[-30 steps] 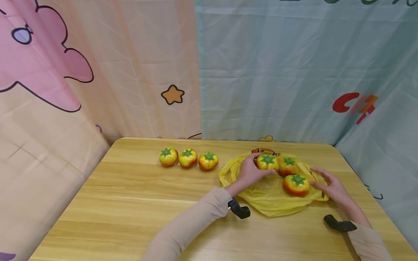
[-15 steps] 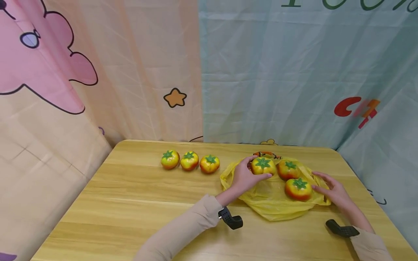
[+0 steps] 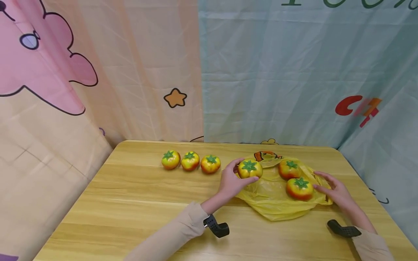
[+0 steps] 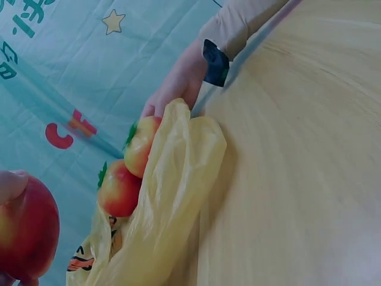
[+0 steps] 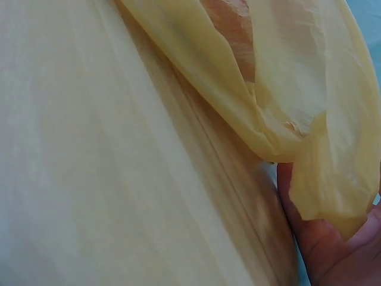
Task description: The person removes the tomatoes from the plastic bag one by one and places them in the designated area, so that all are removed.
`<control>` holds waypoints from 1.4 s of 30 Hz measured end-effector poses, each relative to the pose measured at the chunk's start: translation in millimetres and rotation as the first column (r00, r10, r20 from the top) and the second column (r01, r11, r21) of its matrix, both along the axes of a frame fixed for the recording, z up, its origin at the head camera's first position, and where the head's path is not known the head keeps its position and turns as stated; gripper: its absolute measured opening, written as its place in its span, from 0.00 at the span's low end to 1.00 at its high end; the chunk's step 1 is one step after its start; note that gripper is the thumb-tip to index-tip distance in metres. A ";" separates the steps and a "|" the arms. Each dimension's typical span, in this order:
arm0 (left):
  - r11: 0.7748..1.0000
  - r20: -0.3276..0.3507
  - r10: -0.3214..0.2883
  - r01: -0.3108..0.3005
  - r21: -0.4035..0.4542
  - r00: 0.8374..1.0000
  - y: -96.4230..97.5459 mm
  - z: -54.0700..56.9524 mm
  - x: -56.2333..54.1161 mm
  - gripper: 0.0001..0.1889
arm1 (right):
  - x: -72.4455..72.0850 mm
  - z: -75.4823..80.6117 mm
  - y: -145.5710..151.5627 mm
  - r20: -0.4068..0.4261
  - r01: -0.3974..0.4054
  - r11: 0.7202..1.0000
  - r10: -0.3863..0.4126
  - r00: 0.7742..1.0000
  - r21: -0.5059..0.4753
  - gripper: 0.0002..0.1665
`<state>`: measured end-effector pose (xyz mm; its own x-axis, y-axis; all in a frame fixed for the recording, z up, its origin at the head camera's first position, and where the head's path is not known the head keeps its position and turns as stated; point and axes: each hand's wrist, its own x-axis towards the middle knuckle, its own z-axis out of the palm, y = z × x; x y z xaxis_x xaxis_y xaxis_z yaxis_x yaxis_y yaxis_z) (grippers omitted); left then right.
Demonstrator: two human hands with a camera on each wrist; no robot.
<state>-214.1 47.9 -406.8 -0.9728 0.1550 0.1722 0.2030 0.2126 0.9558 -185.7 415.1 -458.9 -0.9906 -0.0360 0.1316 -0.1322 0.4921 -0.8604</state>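
My left hand (image 3: 231, 181) grips a yellow-red tomato (image 3: 250, 169) with a green star-shaped top, over the left part of a yellow plastic bag (image 3: 271, 206). In the left wrist view, the held tomato (image 4: 30, 229) is at the lower left edge. Two more tomatoes, the rear one (image 3: 289, 169) and the front one (image 3: 299, 189), sit on the bag's right part. At the bag's right rim is my right hand (image 3: 336, 190), thumb and fingers on the plastic, thumb close to the front tomato. Yellow plastic (image 5: 330, 179) covers much of that hand in the right wrist view.
Three similar tomatoes stand in a row at the back of the wooden table (image 3: 137, 203): the left one (image 3: 171, 160), the middle one (image 3: 190, 161) and the right one (image 3: 210, 164). A printed curtain (image 3: 261, 72) hangs behind the table's back edge.
My left hand has carried its tomato leftward, away from the two others on the bag, uncovering the bag's back rim. My right hand has stayed at the bag's right side.
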 end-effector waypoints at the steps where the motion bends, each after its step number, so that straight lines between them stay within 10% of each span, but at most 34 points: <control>1: 1.000 -0.002 0.003 -0.003 0.002 1.000 -2.9 -1.0 0.8 0.37 | -0.3 0.5 0.0 0.001 0.001 1.000 -0.001 1.000 -0.002 0.33; 18: 0.990 -0.003 0.114 -0.114 0.082 0.993 -48.2 -16.8 13.6 0.36 | -2.6 0.4 -1.5 -0.006 -0.004 1.000 0.004 1.000 -0.006 0.33; 42: 0.967 -0.005 0.245 -0.244 -0.070 0.970 -102.7 -44.7 13.6 0.38 | 1.4 -1.4 3.9 0.053 0.006 0.996 -0.010 0.999 0.085 0.34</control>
<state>-200.5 -54.8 -451.5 -0.9832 -0.0762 0.1662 0.1335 0.3217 0.9374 -184.4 419.0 -460.3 -0.9965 -0.0367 0.0753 -0.0828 0.5647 -0.8211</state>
